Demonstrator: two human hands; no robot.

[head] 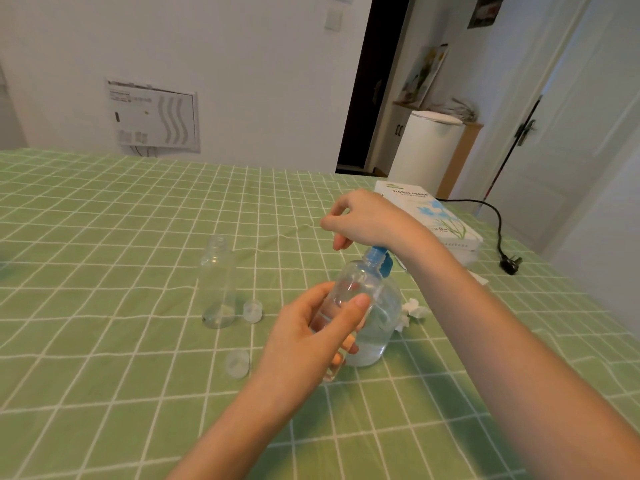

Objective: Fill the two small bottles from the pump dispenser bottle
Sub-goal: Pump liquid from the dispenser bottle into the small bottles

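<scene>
left hand (308,341): grip closed round a small bottle (349,285), held tilted off the tabletop (104,237), directly in front of the pump bottle (377,327), mouth up near the blue pump head (381,259)
right hand (367,220) sits on top of that pump head, fingers curled. the head is mostly hidden under it, so can't tell if the grip is on it or only pressing

risks as I read it:
- can't see whether the spout lines up with the small bottle's narrow mouth. if it's off, the squirt runs down the outside onto fingers and cloth
- pump bottle looks steadied only from above, so an off-centre push could tip or skid it toward the left hand
- small bottle is smooth and clear, and wet fingers could let it slip
- second small bottle (218,282) stands open and upright well left of the pump bottle, looks empty. a forearm sweep could knock it over
- a cap (252,311) and another cap (238,363) lie loose left of the pump bottle, easy to flick away
- crumpled tissue (414,311) lies just right of the pump bottle, handy for spills
</scene>
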